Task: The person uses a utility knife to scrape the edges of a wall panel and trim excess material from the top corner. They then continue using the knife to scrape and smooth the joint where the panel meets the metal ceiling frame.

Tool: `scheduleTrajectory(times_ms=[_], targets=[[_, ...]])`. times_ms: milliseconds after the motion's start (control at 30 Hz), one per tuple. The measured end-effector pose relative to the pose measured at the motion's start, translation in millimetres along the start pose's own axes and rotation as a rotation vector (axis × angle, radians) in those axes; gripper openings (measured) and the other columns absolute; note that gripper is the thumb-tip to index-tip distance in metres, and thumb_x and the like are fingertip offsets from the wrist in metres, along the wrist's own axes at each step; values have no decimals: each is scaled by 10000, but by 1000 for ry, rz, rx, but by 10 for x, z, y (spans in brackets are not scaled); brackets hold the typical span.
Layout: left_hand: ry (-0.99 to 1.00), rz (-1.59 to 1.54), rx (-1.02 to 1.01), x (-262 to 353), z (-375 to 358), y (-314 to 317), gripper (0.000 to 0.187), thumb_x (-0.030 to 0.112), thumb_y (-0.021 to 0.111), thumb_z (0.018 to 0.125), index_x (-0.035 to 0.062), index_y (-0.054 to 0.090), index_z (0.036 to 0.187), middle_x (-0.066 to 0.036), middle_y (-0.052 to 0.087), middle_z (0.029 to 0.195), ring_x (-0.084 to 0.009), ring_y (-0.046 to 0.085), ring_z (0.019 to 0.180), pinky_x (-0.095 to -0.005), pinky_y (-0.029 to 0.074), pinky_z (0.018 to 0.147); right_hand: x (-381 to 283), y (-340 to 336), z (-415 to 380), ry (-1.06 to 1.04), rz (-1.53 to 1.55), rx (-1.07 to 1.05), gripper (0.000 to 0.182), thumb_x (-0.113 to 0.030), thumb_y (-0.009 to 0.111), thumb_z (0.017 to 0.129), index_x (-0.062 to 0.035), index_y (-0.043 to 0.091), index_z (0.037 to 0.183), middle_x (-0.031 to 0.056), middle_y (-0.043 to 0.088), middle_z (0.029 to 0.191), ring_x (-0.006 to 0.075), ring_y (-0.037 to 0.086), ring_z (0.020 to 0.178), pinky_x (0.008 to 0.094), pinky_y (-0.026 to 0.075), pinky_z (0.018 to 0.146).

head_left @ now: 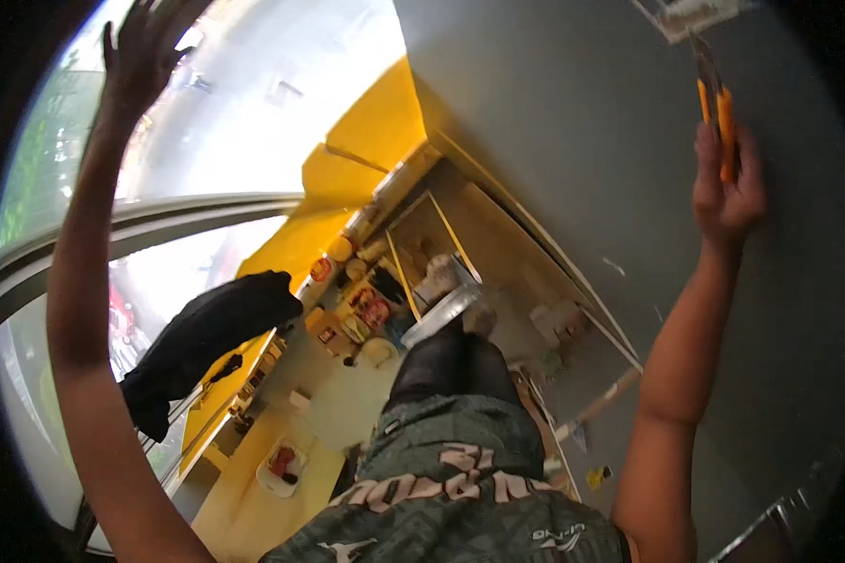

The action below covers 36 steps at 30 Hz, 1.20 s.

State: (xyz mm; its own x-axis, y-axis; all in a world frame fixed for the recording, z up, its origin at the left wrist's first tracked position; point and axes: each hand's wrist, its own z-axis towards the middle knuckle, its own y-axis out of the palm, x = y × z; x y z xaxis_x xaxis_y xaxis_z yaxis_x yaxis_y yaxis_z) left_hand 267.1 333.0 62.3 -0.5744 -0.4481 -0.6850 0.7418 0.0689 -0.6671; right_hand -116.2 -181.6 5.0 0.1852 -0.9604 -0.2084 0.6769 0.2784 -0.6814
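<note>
My right hand (pixel 729 192) is raised at the upper right, its fingers wrapped round the orange handles of a pair of pliers (pixel 726 122). The jaws point up at a white-edged opening (pixel 690 17) in the grey wall, with the tips right at its lower edge. At the upper left, my left hand (pixel 150 56) is held high with its fingers apart, in front of the bright window (pixel 282 94). Nothing shows in that hand, and its upper part is cut off by the frame edge.
Below me is a ladder with yellow rails (pixel 403 277) and a silver step (pixel 441 315). A black cloth (pixel 211 324) hangs by the window. Jars and food packs (pixel 366 305) crowd the floor area below, and a white basket (pixel 282 469) stands lower down. The grey wall (pixel 573 122) runs along my right.
</note>
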Motion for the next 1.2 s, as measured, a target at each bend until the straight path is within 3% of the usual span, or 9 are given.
scheduleTrajectory(times_ms=[33, 167, 233, 267, 333, 433, 533, 733, 1200], targets=[[-3, -299, -138, -124, -27, 131, 994, 576, 737, 867, 243, 227, 1652, -311, 102, 1687, -584, -27, 1534, -850, -99, 1094, 1, 9, 13, -20, 25, 36, 250, -266, 691, 1029, -29, 709, 1106, 46, 702, 820, 87, 641, 677, 245, 491, 556], [-3, -268, -64, -117, -49, 273, 979, 538, 769, 856, 225, 272, 1639, -325, 191, 1659, -573, 82, 1534, -862, -27, 1101, 29, 9, -40, 24, 119, 34, 273, -287, 707, 1018, -33, 718, 1115, 49, 710, 821, 84, 653, 692, 244, 502, 574], [89, -120, 347, -212, -51, 591, 1015, 609, 755, 822, 297, 257, 1650, -18, 257, 1701, -216, 230, 1572, -595, 113, 1261, 10, -12, 23, -72, 35, 15, 271, -284, 709, 1017, -31, 721, 1114, 42, 705, 793, 104, 646, 658, 258, 513, 580], [89, -119, 345, -216, -86, 579, 1015, 609, 755, 822, 297, 257, 1650, -18, 257, 1701, -216, 230, 1572, -595, 113, 1261, 15, -20, 8, -73, 37, 15, 271, -284, 709, 1017, -31, 721, 1114, 42, 705, 793, 104, 646, 658, 258, 513, 580], [-49, -313, -128, -70, -22, 96, 988, 523, 773, 853, 220, 263, 1643, -315, 198, 1661, -558, 89, 1538, -861, -29, 1098, 5, 1, 0, -73, 16, -24, 258, -218, 676, 1036, -5, 695, 1180, 81, 732, 941, 78, 663, 761, 246, 542, 630], [40, -165, -75, -100, -4, 107, 934, 566, 760, 866, 252, 307, 1619, -200, 384, 1594, -446, 271, 1511, -817, 68, 1163, 23, 46, 76, -209, 36, 40, 258, -222, 646, 1051, -8, 675, 1192, 83, 723, 969, 92, 662, 797, 249, 533, 644], [-197, -214, -152, 73, 0, -15, 867, 123, 777, 798, 225, 399, 1571, -152, 309, 1651, -405, 166, 1568, -704, 21, 1242, 90, -50, 42, -168, 25, -58, 256, -226, 619, 1063, -6, 660, 1187, 86, 713, 983, 112, 671, 840, 259, 539, 678], [-137, -117, -107, 80, -32, 31, 858, 106, 767, 796, 233, 405, 1564, -104, 312, 1659, -375, 170, 1572, -697, 14, 1255, 100, -11, -37, -150, 20, -61, 256, -163, 682, 1015, 5, 664, 1208, 141, 706, 1024, 259, 702, 897, 364, 557, 775], [-226, -121, -135, 159, 5, -41, 901, 215, 833, 790, 244, 387, 1573, -161, 305, 1648, -374, 249, 1551, -666, 49, 1270, 165, 78, -101, -224, 0, 50, 317, -170, 606, 1062, 24, 588, 1312, 183, 687, 1184, 248, 699, 1059, 349, 572, 910]])
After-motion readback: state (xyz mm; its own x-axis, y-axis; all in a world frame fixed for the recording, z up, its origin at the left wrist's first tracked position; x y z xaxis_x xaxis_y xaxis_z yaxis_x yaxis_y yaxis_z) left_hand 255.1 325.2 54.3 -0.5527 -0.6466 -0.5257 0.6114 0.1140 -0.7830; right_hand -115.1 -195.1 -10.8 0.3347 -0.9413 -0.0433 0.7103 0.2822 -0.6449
